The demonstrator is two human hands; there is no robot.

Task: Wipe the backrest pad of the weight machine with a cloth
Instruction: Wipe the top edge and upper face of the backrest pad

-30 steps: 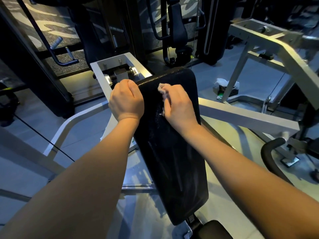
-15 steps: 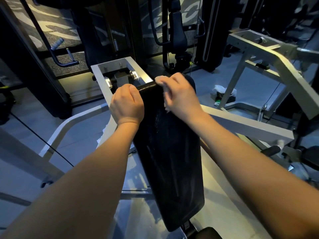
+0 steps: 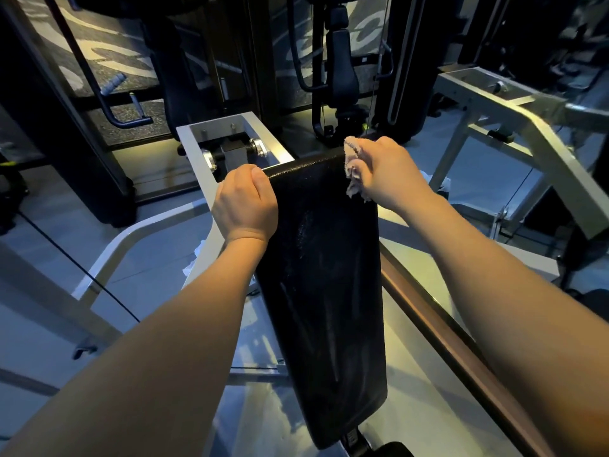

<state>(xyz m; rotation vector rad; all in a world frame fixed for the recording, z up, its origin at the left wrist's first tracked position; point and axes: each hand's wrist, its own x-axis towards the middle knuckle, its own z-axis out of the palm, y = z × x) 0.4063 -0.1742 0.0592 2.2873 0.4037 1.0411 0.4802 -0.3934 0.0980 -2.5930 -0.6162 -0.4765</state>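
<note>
Backrest pad [image 3: 324, 275] – long, black, grainy; right hand [image 3: 390, 171] grips crumpled cloth [image 3: 354, 169], left hand [image 3: 245, 204] clamps top-left corner.

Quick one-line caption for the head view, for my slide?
Left hand grips the long black padded backrest at its top corner; right hand presses a crumpled pale cloth on the other.

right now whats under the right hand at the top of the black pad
A pale cloth is bunched under the right hand, pressed against the top right corner of the backrest pad. Only its frayed edge shows; the hand covers the rest and the pad corner beneath.
</note>
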